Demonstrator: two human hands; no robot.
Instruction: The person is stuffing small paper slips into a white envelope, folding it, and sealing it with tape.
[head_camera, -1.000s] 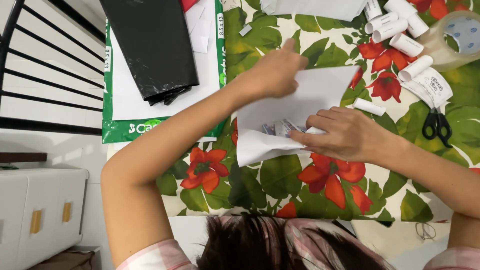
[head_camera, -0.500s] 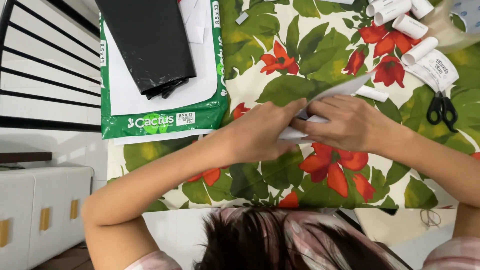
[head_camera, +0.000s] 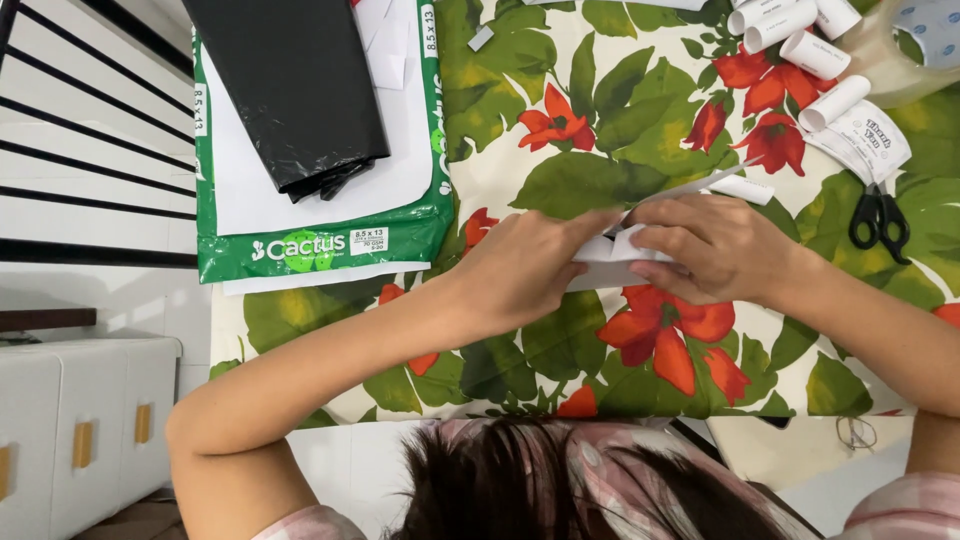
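Desk (head_camera: 500, 110): covered by a cloth printed with green leaves and red flowers; it fills most of the view, and its near edge runs just above the person's head.
Paper pack (head_camera: 310, 235): a green wrapper with white sheets in it, lying along the left edge of the desk.
Black bag (head_camera: 295, 85): a folded plastic bag on top of the paper pack, toward the far left corner, its crumpled end pointing to the near side.
Left hand (head_camera: 525, 265): resting near the middle of the desk, arm coming in from the near left; its fingers (head_camera: 590, 225) are pressed down flat on the left part of the paper.
Right hand (head_camera: 715, 245): just to the right of the left hand, the two almost touching; its fingers (head_camera: 665, 240) are curled over the paper, holding it against the cloth.
Paper (head_camera: 612, 250): a white folded sheet at the middle of the desk, held between both hands (mostly hidden under them); one corner sticks out toward the far right.
Tape roll (head_camera: 915, 45): a clear roll at the far right corner of the desk.
Paper rolls (head_camera: 800, 35): several small white rolls grouped at the far edge, just left of the tape roll.
Scissors (head_camera: 878, 220): black-handled, by the right edge, lying on a white printed slip (head_camera: 865, 135).
Small roll (head_camera: 742, 188): a single white roll just beyond the right hand.
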